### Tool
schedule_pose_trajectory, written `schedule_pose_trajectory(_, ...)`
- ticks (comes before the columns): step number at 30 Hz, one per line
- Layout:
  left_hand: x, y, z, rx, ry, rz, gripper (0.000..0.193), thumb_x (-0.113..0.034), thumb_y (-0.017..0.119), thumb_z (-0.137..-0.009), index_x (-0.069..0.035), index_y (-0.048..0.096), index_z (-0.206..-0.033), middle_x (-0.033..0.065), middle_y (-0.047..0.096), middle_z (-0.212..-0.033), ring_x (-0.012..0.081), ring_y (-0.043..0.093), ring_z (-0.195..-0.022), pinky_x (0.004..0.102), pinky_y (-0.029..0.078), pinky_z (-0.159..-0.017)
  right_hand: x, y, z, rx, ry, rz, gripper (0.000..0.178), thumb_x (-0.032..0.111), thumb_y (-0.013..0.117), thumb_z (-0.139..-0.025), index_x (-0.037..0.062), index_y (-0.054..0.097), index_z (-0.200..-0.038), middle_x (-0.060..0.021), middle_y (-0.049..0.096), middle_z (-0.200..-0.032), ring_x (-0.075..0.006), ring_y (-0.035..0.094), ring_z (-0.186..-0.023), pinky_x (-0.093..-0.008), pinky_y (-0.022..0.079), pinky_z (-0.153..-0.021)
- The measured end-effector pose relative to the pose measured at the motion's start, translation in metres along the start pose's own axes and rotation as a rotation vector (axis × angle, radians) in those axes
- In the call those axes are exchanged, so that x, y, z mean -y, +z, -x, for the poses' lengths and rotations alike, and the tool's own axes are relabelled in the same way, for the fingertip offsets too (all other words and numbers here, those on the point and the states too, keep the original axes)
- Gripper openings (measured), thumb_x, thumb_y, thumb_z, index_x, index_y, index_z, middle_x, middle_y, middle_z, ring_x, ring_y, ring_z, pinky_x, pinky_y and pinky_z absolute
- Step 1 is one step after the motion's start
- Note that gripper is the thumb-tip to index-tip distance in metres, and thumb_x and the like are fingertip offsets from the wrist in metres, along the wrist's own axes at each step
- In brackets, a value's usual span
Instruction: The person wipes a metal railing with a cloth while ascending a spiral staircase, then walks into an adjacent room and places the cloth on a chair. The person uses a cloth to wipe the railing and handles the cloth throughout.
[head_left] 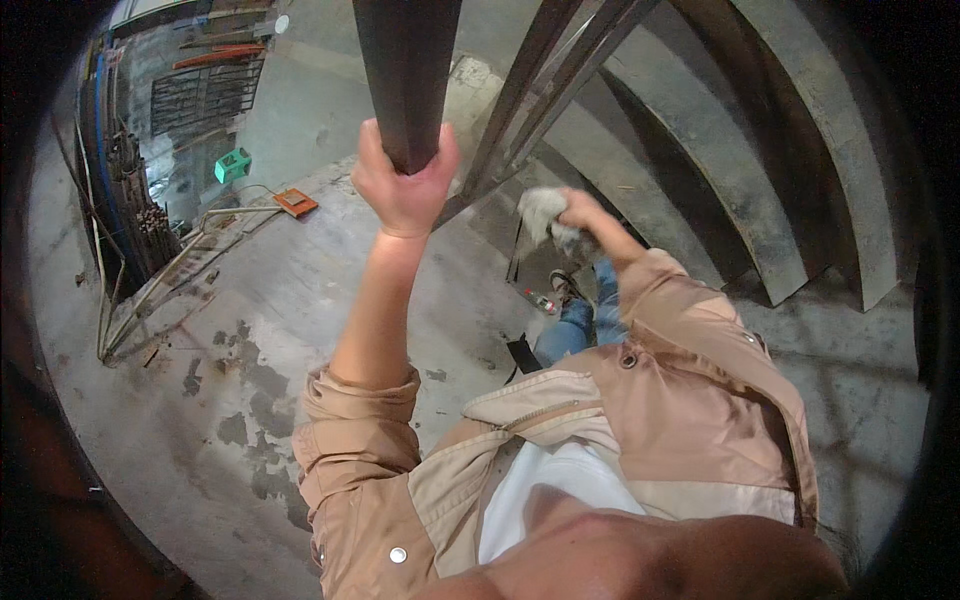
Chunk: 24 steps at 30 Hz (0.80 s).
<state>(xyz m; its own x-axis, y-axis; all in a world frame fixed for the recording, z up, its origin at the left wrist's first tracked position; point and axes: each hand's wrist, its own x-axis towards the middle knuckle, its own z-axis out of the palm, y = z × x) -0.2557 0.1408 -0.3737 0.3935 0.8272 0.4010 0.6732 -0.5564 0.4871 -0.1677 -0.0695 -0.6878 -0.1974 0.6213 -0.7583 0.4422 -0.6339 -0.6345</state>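
Gripping dark beam (408,75) around 11–12 o'clock, left hand (405,195) wrapped round near end | right hand (588,213) clutching pale cloth (542,212), 1 o'clock | beam's probably heavy, stiff, grab both edges | cloth likely soft

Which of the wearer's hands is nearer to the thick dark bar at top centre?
Left. The left hand grips the thick dark bar; the right hand is apart from it, lower right in the picture, holding a whitish, cloth-like bundle.
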Motion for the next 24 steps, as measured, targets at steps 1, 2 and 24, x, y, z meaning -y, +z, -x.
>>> schedule_pose_trajectory(1, -0.001, -0.002, 0.0, 0.003, -0.008, 0.001, 0.037, -0.018, 0.08, -0.066, -0.005, 0.052, -0.086, 0.0097, 0.058, -0.064, 0.0281, 0.057, -0.051, 0.0323, 0.047, -0.051, 0.001, -0.023, 0.006, -0.045, 0.021, -0.024, 0.064, 0.02, 0.07, -0.069, 0.0133, 0.052, -0.13, -0.0154, 0.06, -0.123, -0.0295, 0.056, -0.115, -0.0389, 0.045, -0.098)
schedule_pose_trajectory(2, -0.001, -0.005, 0.0, -0.004, -0.01, 0.008, 0.037, -0.018, 0.08, -0.065, -0.005, 0.052, -0.086, 0.0098, 0.058, -0.063, 0.0281, 0.057, -0.051, 0.0323, 0.047, -0.051, 0.004, -0.048, 0.016, -0.23, 0.146, -0.043, 0.072, 0.018, 0.072, -0.066, 0.0143, 0.049, -0.134, -0.0144, 0.06, -0.123, -0.0278, 0.056, -0.116, -0.0362, 0.044, -0.099)
schedule_pose_trajectory(24, 0.001, -0.005, 0.005, 0.029, -0.09, -0.006, 0.035, -0.015, 0.079, -0.066, -0.005, 0.053, -0.087, 0.0055, 0.058, -0.067, 0.0161, 0.056, -0.057, 0.027, 0.047, -0.057, -0.004, 0.031, -0.022, -0.299, 0.231, -0.054, 0.062, 0.008, 0.064, -0.071, 0.0176, 0.051, -0.131, -0.0184, 0.061, -0.116, -0.0362, 0.055, -0.112, -0.0427, 0.047, -0.092)
